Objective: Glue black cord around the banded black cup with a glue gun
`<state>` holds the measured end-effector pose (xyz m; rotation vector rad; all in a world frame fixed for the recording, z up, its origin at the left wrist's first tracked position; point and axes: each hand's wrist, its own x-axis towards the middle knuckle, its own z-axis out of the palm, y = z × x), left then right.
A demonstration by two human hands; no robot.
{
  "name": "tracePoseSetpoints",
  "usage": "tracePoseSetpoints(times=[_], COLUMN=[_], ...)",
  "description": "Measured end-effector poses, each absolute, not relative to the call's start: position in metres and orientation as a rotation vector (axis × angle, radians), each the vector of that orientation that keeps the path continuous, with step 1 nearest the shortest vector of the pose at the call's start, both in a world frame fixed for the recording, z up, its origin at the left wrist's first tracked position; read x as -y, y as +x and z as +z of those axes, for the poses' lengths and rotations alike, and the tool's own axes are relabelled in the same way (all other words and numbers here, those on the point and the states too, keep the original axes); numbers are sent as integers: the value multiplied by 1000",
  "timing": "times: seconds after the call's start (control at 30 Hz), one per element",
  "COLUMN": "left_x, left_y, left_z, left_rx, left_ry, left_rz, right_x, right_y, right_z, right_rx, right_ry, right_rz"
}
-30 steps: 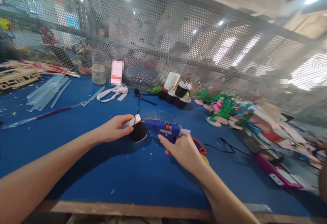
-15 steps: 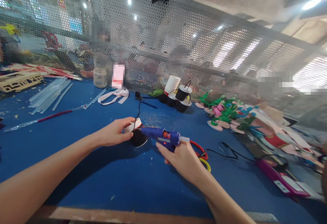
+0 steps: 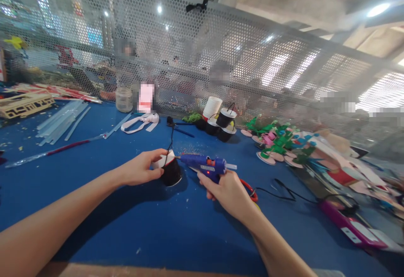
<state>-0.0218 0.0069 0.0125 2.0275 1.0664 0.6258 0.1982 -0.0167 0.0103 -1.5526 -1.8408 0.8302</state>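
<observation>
My left hand [image 3: 140,169] grips a small black cup [image 3: 171,173] with a white rim, tilted on the blue table [image 3: 126,222]. A thin black wire handle rises from the cup. My right hand [image 3: 229,191] holds a blue glue gun [image 3: 205,165] whose nozzle points left and sits right at the cup's rim. A red light glows on the gun's body. Just behind my right hand lies a red ring [image 3: 249,187].
Several similar black cups and a white paper cup [image 3: 212,107] stand by the perforated metal screen [image 3: 221,58]. Clear glue sticks [image 3: 59,119] lie at the left, a glass jar [image 3: 123,99] behind. Green and pink foam pieces [image 3: 277,142] and a purple tool [image 3: 347,222] crowd the right.
The glue gun's nozzle has lifted slightly and stays at the cup's rim. My left hand keeps its hold on the cup. The view has shifted a little.
</observation>
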Motion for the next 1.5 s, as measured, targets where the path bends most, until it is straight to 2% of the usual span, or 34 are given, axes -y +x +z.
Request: tracePoseSetpoints(times=[1.5], left_x=[-6], left_y=[-20], left_z=[14], left_rx=[-1038], left_ry=[2007], left_rz=[614], right_x=[19], right_y=[199], right_z=[14], right_rx=[1856], right_ry=[-1578], right_rz=[859])
